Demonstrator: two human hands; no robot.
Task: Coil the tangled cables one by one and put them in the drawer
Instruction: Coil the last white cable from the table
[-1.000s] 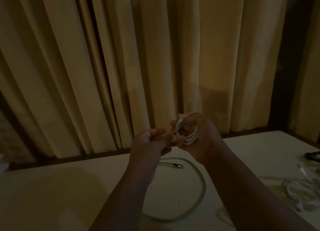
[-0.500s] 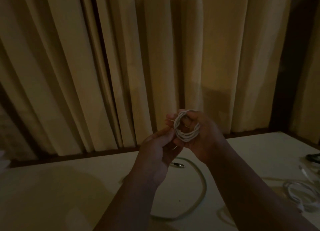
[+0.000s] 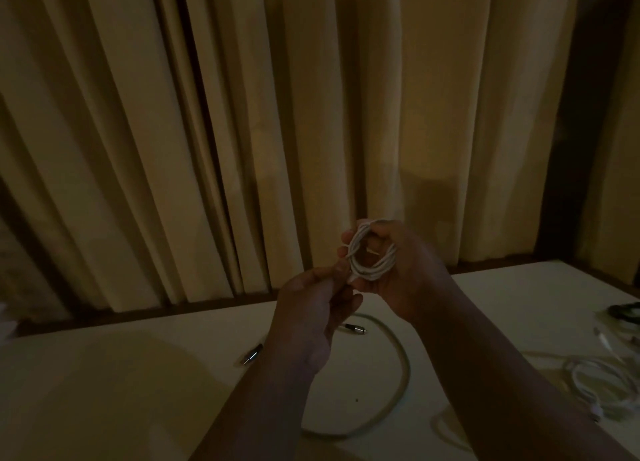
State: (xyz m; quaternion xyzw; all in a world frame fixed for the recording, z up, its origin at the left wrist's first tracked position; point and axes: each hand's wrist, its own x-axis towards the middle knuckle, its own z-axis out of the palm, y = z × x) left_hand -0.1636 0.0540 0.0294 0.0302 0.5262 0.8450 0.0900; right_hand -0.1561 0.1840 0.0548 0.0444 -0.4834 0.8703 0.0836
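Head: coil (image 3: 372,268); right fingers (image 3: 347,236) round, left fingers (image 3: 327,274) on

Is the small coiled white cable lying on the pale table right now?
No, the coiled white cable is held up in the right hand, above the pale table, with the left hand pinching it.

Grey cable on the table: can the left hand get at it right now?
Probably, once freed: the left hand pinches the end of the white coil that the right hand grips. The grey cable lies uncovered on the table below.
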